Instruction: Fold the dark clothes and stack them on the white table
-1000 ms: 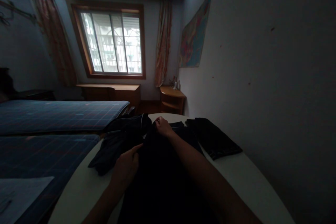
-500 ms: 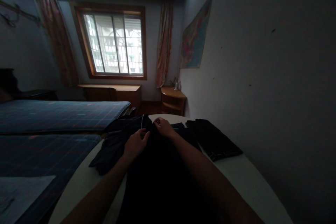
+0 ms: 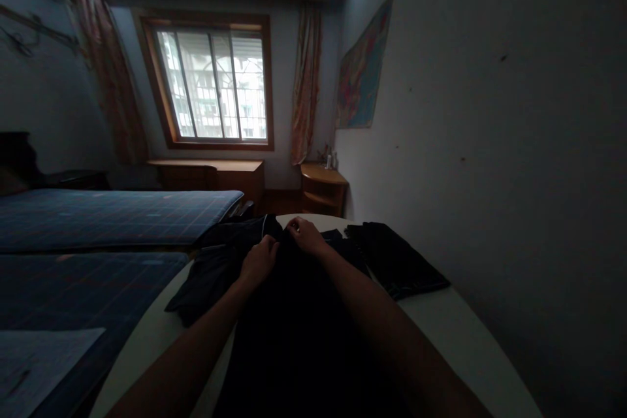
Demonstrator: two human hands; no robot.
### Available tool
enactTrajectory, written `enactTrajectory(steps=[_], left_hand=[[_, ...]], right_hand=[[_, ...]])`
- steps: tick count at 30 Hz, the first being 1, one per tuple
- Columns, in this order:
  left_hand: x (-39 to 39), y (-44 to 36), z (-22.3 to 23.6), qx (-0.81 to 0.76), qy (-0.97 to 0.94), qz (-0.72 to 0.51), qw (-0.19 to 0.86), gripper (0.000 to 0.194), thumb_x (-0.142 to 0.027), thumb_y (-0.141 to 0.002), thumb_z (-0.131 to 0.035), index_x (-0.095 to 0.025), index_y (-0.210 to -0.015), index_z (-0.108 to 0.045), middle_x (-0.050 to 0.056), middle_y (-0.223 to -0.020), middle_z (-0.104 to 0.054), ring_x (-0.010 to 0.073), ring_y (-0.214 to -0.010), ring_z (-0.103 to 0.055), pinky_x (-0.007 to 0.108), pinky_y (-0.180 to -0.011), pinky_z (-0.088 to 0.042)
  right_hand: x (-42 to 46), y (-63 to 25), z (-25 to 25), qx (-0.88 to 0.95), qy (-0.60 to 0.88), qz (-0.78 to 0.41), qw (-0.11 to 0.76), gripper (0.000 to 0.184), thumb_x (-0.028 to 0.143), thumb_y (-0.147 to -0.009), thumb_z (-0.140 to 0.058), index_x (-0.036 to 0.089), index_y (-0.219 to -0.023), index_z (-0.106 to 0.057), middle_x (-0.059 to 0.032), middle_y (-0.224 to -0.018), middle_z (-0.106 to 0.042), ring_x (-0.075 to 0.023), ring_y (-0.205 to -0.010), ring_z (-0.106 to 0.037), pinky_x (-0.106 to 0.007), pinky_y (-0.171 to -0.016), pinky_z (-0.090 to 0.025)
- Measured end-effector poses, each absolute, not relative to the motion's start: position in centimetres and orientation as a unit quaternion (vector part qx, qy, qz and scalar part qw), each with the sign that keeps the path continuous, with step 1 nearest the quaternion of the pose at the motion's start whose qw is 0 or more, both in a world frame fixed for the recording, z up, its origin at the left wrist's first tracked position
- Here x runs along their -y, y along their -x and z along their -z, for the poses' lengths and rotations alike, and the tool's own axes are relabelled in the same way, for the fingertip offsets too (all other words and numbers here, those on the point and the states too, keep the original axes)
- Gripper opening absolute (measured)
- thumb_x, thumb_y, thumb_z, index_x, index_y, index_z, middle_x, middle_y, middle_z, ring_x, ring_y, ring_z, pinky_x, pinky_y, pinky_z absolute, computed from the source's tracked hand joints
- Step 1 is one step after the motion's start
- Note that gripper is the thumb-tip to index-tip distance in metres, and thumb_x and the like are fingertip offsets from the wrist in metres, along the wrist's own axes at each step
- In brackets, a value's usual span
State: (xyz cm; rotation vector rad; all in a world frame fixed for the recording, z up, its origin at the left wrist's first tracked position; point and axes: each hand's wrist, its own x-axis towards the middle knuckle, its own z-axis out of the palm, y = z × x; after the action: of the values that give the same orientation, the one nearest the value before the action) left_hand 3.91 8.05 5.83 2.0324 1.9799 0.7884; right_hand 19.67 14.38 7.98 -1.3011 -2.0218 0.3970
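Note:
A black garment (image 3: 304, 333) lies lengthwise over the white round table (image 3: 147, 346), running from its far side down toward me. It is too dark to make out the kind. My right hand (image 3: 306, 236) pinches it near the far end. Just left of that, and a little closer to me, my left hand (image 3: 259, 262) is closed with its fingertips on the same cloth. Beside my left hand lies a crumpled dark navy garment (image 3: 203, 284) with a thin white line of trim. To the right, a folded black garment (image 3: 396, 261) rests flat.
Two beds with blue checked mattresses (image 3: 117, 215) stand on the left. Beyond the table are a desk (image 3: 240, 166) under the window (image 3: 215, 85) and a small corner shelf (image 3: 323, 174). A bare wall (image 3: 490, 209) runs close along the right, with a map (image 3: 365, 68) on it.
My left hand's fingers, earlier apart, have closed onto the black garment. My right hand stays at almost the same spot, still pinching. The navy and folded garments lie as before.

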Motion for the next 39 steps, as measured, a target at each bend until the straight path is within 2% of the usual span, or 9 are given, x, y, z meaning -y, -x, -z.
enactTrajectory(steps=[7, 12, 14, 22, 26, 29, 32, 36, 39], left_hand=[[-4.6, -3.3, -5.0, -0.651, -0.719, -0.23, 0.081, 0.017, -0.026, -0.102, -0.044, -0.019, -0.106, -0.059, 0.008, -0.105, -0.073, 0.0208, -0.097, -0.07, 0.025, -0.076, -0.046], [-2.8, -2.3, -4.5, -0.671, -0.714, -0.186, 0.068, 0.016, -0.027, -0.101, -0.045, -0.018, -0.105, -0.058, 0.011, -0.094, -0.074, 0.026, -0.088, -0.072, 0.029, -0.067, -0.045], [-2.2, -2.0, -4.3, -0.673, -0.713, -0.182, 0.071, 0.016, -0.028, -0.101, -0.044, -0.019, -0.105, -0.056, 0.01, -0.094, -0.074, 0.0257, -0.088, -0.072, 0.029, -0.067, -0.045], [-0.5, -0.5, -3.0, -0.659, -0.688, -0.276, 0.129, 0.008, -0.023, -0.098, -0.046, -0.021, -0.101, -0.053, 0.006, -0.096, -0.072, 0.0214, -0.089, -0.07, 0.029, -0.074, -0.047], [0.6, -0.8, -4.3, -0.627, -0.693, -0.34, 0.105, 0.007, -0.025, -0.094, -0.05, -0.022, -0.097, -0.056, 0.005, -0.097, -0.071, 0.0213, -0.09, -0.069, 0.03, -0.078, -0.048], [1.6, -2.3, -6.1, -0.616, -0.703, -0.348, 0.077, 0.01, -0.023, -0.092, -0.054, -0.022, -0.1, -0.058, 0.005, -0.104, -0.069, 0.0209, -0.095, -0.067, 0.031, -0.085, -0.049], [2.8, -4.9, -7.7, -0.593, -0.745, -0.301, 0.055, 0.017, -0.017, -0.093, -0.051, -0.022, -0.108, -0.058, 0.006, -0.112, -0.065, 0.0198, -0.099, -0.066, 0.029, -0.086, -0.049], [4.3, -9.1, -8.3, -0.579, -0.794, -0.179, 0.048, 0.028, -0.008, -0.092, -0.046, -0.021, -0.114, -0.057, 0.006, -0.114, -0.062, 0.0206, -0.099, -0.064, 0.029, -0.08, -0.05], [5.0, -11.9, -7.8, -0.558, -0.822, -0.101, 0.051, 0.035, -0.002, -0.089, -0.042, -0.019, -0.116, -0.057, 0.009, -0.115, -0.062, 0.0238, -0.103, -0.063, 0.031, -0.078, -0.052]], right_hand=[[-14.7, -19.9, -7.7, 0.769, 0.51, -0.157, 0.351, 0.013, 0.023, -0.092, -0.058, 0.018, -0.099, -0.067, -0.0068, -0.1, -0.071, -0.0166, -0.091, -0.062, -0.025, -0.08, -0.042], [-14.7, -19.9, -7.7, 0.763, 0.514, -0.163, 0.356, 0.012, 0.023, -0.092, -0.057, 0.018, -0.098, -0.067, -0.0077, -0.1, -0.07, -0.0174, -0.092, -0.062, -0.026, -0.081, -0.042], [-14.7, -19.8, -7.7, 0.762, 0.512, -0.167, 0.36, 0.012, 0.023, -0.092, -0.057, 0.018, -0.098, -0.067, -0.0079, -0.1, -0.07, -0.0173, -0.092, -0.062, -0.026, -0.082, -0.042], [-15.7, -20.0, -7.3, 0.737, 0.516, -0.204, 0.386, 0.011, 0.019, -0.091, -0.057, 0.016, -0.095, -0.066, -0.0077, -0.098, -0.07, -0.0165, -0.091, -0.063, -0.026, -0.084, -0.044], [-16.7, -20.4, -6.6, 0.714, 0.521, -0.253, 0.392, 0.014, 0.017, -0.093, -0.053, 0.016, -0.099, -0.065, -0.0046, -0.092, -0.071, -0.0128, -0.079, -0.066, -0.024, -0.076, -0.048], [-17.1, -21.0, -6.0, 0.701, 0.519, -0.294, 0.391, 0.019, 0.016, -0.093, -0.049, 0.015, -0.105, -0.064, -0.0049, -0.095, -0.071, -0.0109, -0.072, -0.067, -0.022, -0.072, -0.051], [-17.1, -22.4, -5.3, 0.688, 0.523, -0.325, 0.385, 0.023, 0.013, -0.091, -0.049, 0.014, -0.106, -0.066, -0.0049, -0.091, -0.072, -0.011, -0.07, -0.066, -0.022, -0.07, -0.052], [-16.8, -24.8, -4.3, 0.662, 0.546, -0.364, 0.364, 0.028, 0.008, -0.084, -0.05, 0.016, -0.103, -0.07, -0.0007, -0.076, -0.07, -0.0116, -0.064, -0.064, -0.021, -0.063, -0.052], [-16.3, -26.3, -3.6, 0.638, 0.571, -0.383, 0.347, 0.026, 0.013, -0.087, -0.048, 0.016, -0.096, -0.072, 0.0014, -0.062, -0.065, -0.0117, -0.055, -0.059, -0.022, -0.056, -0.05]])
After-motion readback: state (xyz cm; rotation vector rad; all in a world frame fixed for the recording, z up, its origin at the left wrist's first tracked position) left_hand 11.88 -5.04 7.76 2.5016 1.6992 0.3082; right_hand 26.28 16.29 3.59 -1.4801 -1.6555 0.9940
